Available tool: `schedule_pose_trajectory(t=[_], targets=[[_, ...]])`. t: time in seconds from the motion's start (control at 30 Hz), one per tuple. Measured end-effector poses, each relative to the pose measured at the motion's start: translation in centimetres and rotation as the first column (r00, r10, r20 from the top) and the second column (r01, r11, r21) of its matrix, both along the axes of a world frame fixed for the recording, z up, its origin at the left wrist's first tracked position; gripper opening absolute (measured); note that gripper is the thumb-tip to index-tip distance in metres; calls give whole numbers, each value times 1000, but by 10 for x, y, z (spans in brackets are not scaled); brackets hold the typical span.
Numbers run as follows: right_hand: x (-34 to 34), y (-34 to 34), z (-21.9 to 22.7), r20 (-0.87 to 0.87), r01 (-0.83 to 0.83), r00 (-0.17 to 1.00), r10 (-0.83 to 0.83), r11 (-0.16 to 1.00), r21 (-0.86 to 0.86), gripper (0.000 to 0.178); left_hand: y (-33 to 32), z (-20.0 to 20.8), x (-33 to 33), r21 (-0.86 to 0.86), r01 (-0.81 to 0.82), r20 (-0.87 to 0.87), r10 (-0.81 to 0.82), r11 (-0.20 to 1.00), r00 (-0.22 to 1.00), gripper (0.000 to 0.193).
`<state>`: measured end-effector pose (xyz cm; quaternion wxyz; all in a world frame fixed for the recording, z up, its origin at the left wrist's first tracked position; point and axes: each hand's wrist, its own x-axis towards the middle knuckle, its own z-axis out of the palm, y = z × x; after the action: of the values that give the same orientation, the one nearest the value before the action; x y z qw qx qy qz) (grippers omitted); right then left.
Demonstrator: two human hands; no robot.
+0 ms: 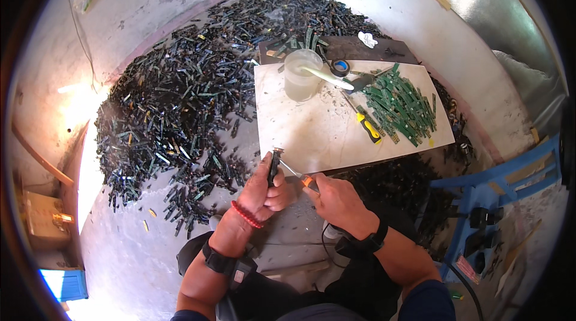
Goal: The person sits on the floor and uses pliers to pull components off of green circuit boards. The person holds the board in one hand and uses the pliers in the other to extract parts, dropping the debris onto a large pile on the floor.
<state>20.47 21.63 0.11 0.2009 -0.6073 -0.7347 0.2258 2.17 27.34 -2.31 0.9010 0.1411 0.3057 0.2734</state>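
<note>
I get harsh glare burning out the left wall [72, 108], while shadow pools beneath the white board [294, 129]. Straight edges bow toward my view's black rim [15, 9].

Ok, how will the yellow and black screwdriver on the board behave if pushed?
The screwdriver will probably pivot or roll, given its thick handle and thin shaft. Pushed right, it may shove the loose green strips beside it.
</note>
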Motion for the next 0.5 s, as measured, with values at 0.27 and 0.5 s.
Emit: schedule_pose_trajectory(t=[0.27,0.5], targets=[[-2,0,7,-681,-282,693,-237,780,-558,30,6,-6,1,-84,-17,136,28,996,990,56],[12,1,18,-720,-415,628,-294,657,-630,34,10,-8,6,-80,7,178,7,997,984,58]])
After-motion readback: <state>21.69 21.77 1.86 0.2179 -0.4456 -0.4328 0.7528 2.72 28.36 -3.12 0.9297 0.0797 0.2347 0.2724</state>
